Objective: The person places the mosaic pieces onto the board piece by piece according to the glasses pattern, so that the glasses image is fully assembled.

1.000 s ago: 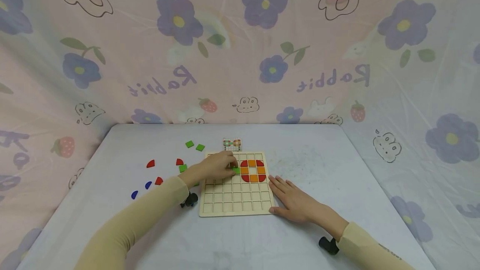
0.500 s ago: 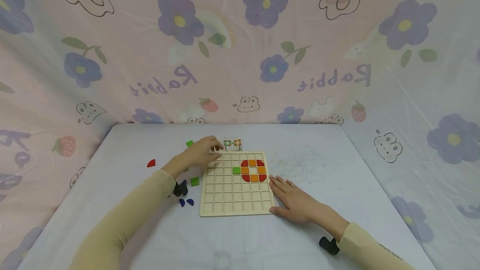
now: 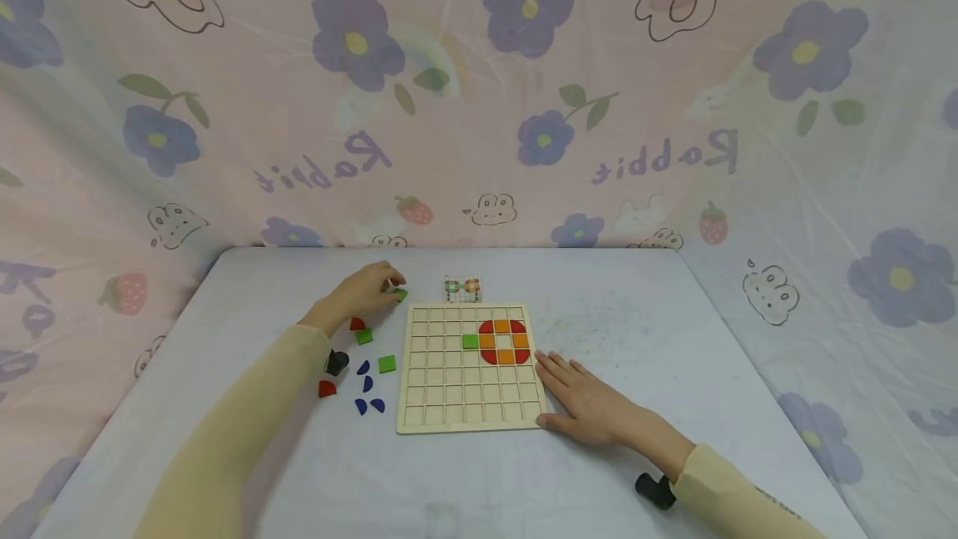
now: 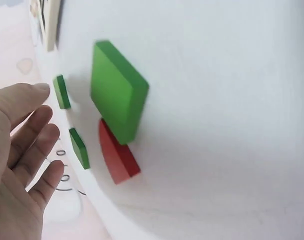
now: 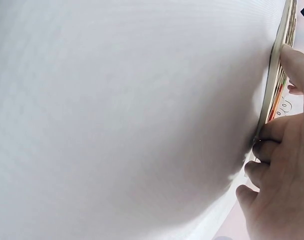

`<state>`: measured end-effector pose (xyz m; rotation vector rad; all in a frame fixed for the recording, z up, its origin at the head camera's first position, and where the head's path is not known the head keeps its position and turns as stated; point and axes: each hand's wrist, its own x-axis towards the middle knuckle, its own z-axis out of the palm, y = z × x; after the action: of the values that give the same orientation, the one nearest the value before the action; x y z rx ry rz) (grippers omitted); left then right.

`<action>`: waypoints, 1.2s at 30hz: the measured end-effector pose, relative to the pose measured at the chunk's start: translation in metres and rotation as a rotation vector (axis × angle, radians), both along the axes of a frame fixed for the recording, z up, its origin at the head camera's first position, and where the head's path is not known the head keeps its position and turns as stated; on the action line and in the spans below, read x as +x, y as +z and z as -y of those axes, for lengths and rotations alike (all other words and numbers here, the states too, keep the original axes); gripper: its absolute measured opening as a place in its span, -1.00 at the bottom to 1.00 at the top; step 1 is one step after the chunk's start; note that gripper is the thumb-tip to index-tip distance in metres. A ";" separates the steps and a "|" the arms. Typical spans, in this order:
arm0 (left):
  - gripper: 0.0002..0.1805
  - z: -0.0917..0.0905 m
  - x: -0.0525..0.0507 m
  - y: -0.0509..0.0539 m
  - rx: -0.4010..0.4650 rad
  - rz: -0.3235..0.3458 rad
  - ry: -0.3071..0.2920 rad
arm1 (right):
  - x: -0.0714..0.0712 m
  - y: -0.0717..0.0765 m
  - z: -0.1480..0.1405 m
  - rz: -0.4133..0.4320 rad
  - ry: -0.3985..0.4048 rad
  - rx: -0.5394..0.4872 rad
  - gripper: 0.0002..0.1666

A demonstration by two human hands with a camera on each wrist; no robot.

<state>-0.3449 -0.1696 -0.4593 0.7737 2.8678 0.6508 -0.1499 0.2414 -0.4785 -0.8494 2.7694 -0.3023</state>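
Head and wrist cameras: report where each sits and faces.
Head: on the head, facing forward and down; board, left hand, right hand, sleeves show.
Left wrist: on that wrist, facing green tiles, red piece; left hand shows.
Right wrist: on that wrist, facing tabletop, board's edge; right hand shows.
Shared: head and right wrist both show the board.
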 end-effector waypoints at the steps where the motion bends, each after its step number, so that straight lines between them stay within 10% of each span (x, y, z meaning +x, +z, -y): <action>1: -0.65 0.001 -0.001 -0.001 -0.006 0.003 0.002 | 0.000 0.000 0.000 -0.001 0.000 -0.001 0.00; 19: -0.70 0.003 -0.006 -0.008 -0.068 0.023 0.028 | 0.002 0.001 0.001 -0.007 -0.001 -0.001 0.00; 36: -0.67 -0.009 0.018 0.002 -0.008 -0.029 -0.006 | 0.001 0.000 0.002 -0.003 -0.005 0.004 0.01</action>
<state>-0.3266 -0.1609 -0.4570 0.7971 2.8906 0.6330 -0.1484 0.2395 -0.4784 -0.8426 2.7748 -0.2965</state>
